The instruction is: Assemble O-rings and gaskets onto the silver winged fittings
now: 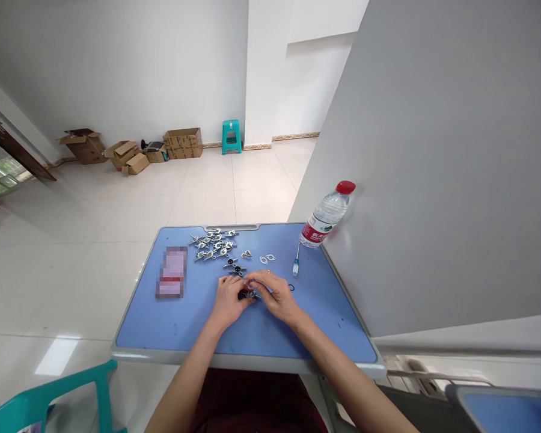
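Observation:
Both hands meet over a small metal part (251, 294) near the middle of the blue table. My left hand (229, 299) is closed around its left side, where something dark shows under the fingers. Fingers and thumb of my right hand (275, 296) come together at its upper right, by a small reddish bit; what they pinch is hidden. Just beyond the hands lie two metal parts with black round centres (237, 270). A heap of silvery metal parts (214, 245) spreads farther back. Flat oval metal plates (270, 257) and a dark ring (291, 287) lie to the right.
A water bottle (327, 216) with a red cap and a screwdriver (296, 267) occupy the table's right side, beside a grey panel (442, 168). At left lies a blurred pinkish packet (174, 272). Teal stools (231, 136) and cardboard boxes (183, 143) stand on the floor.

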A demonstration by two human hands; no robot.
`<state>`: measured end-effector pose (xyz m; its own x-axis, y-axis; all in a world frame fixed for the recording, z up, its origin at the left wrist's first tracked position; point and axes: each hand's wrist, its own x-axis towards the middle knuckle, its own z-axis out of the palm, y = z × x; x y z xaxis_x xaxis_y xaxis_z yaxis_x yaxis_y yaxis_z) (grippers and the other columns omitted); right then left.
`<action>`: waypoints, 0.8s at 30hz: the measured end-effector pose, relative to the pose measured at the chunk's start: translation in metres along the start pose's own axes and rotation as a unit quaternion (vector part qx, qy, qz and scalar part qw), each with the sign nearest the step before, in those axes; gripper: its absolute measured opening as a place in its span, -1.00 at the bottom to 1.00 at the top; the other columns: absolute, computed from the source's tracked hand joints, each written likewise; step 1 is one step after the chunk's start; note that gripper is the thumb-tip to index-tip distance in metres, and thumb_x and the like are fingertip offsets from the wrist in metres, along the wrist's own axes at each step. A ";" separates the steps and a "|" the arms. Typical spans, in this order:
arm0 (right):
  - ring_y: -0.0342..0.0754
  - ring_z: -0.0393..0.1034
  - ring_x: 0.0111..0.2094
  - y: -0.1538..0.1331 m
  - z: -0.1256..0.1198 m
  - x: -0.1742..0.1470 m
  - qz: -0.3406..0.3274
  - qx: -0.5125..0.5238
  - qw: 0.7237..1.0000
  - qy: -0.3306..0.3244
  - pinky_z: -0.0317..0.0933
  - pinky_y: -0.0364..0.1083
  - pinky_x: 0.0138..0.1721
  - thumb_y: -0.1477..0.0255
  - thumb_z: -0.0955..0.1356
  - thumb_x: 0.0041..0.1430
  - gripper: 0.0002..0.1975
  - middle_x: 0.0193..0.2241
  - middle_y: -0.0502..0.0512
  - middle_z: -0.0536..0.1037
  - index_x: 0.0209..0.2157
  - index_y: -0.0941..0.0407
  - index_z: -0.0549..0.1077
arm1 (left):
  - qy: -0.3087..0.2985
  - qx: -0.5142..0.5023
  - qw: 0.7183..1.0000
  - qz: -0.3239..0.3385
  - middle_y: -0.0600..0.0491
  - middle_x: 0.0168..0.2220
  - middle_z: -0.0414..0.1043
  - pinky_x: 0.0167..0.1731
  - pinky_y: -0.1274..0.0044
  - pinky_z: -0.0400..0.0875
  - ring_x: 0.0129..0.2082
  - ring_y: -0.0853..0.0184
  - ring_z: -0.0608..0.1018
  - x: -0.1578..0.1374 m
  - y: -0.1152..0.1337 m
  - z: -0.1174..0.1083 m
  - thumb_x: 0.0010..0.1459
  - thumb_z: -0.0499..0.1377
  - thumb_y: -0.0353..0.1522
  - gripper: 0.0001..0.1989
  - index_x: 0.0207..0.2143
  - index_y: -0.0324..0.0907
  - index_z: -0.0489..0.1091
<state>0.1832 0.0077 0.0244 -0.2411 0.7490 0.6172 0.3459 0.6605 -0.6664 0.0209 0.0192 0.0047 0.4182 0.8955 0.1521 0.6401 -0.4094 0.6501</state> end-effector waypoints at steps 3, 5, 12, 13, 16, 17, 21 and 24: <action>-0.06 0.44 -0.35 -0.001 -0.001 0.001 -0.009 0.003 1.000 -0.004 0.34 -0.08 -0.26 0.46 0.18 0.37 -0.74 -0.36 0.06 0.56 -0.08 0.01 0.45 | 0.003 -0.001 1.000 0.001 0.11 -0.25 0.52 -0.12 0.37 0.20 -0.22 0.25 0.48 0.000 0.000 0.000 0.08 0.26 -0.45 -0.86 -0.28 -0.10 0.43; -0.06 0.43 -0.34 -0.001 -0.001 0.001 -0.017 0.009 1.000 -0.009 0.34 -0.08 -0.26 0.48 0.17 0.37 -0.72 -0.35 0.06 0.55 -0.05 0.00 0.43 | 0.005 -0.001 1.000 0.002 0.10 -0.25 0.52 -0.12 0.37 0.20 -0.21 0.25 0.48 0.000 0.001 0.000 0.08 0.25 -0.46 -0.87 -0.29 -0.11 0.42; -0.05 0.42 -0.29 -0.003 -0.002 0.002 -0.041 0.005 0.998 -0.037 0.34 -0.06 -0.24 0.50 0.11 0.40 -0.67 -0.30 0.12 0.54 0.03 0.02 0.39 | 0.012 0.000 1.000 0.000 0.10 -0.28 0.51 -0.12 0.37 0.21 -0.22 0.25 0.48 0.000 0.001 0.000 0.05 0.26 -0.48 -0.89 -0.34 -0.13 0.42; -0.05 0.42 -0.28 -0.003 -0.001 0.002 -0.053 0.006 0.998 -0.041 0.34 -0.05 -0.23 0.51 0.11 0.40 -0.67 -0.28 0.13 0.54 0.04 0.03 0.38 | 0.012 0.001 1.000 -0.001 0.10 -0.29 0.51 -0.12 0.37 0.21 -0.23 0.25 0.48 0.000 0.001 0.000 0.05 0.25 -0.48 -0.89 -0.35 -0.14 0.42; -0.04 0.42 -0.25 -0.006 0.000 0.005 -0.093 0.012 0.994 -0.052 0.32 -0.04 -0.21 0.54 0.12 0.39 -0.67 -0.25 0.14 0.55 0.04 0.05 0.38 | 0.015 0.004 1.000 -0.005 0.10 -0.32 0.49 -0.12 0.37 0.23 -0.23 0.25 0.48 -0.001 0.001 0.001 0.07 0.22 -0.49 -0.90 -0.36 -0.14 0.42; -0.04 0.42 -0.26 -0.006 0.000 0.005 -0.099 0.013 0.994 -0.054 0.32 -0.03 -0.21 0.54 0.12 0.39 -0.67 -0.25 0.14 0.55 0.03 0.06 0.38 | 0.016 0.005 1.000 -0.006 0.10 -0.32 0.49 -0.12 0.38 0.23 -0.23 0.25 0.48 -0.001 0.001 0.001 0.07 0.22 -0.50 -0.90 -0.36 -0.14 0.41; -0.06 0.41 -0.32 -0.008 0.002 0.006 -0.090 -0.005 0.995 -0.046 0.30 -0.05 -0.25 0.51 0.16 0.39 -0.76 -0.33 0.10 0.55 -0.07 0.07 0.41 | 0.019 0.008 1.000 -0.007 0.10 -0.34 0.47 -0.13 0.38 0.23 -0.26 0.26 0.46 -0.001 0.001 0.001 0.07 0.20 -0.51 -0.91 -0.39 -0.15 0.40; -0.07 0.36 -0.39 -0.008 0.005 0.006 -0.076 -0.049 0.996 -0.010 0.27 -0.08 -0.32 0.48 0.20 0.37 -0.82 -0.40 0.07 0.53 -0.16 0.08 0.42 | 0.019 0.005 1.000 -0.003 0.11 -0.31 0.49 -0.12 0.38 0.21 -0.25 0.27 0.46 -0.001 0.002 0.001 0.08 0.19 -0.52 -0.88 -0.36 -0.13 0.42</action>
<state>0.1746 0.0075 0.0311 -0.3145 0.6429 0.6984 0.3909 0.7582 -0.5219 0.0222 0.0174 0.0048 0.3902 0.9037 0.1761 0.6485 -0.4055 0.6442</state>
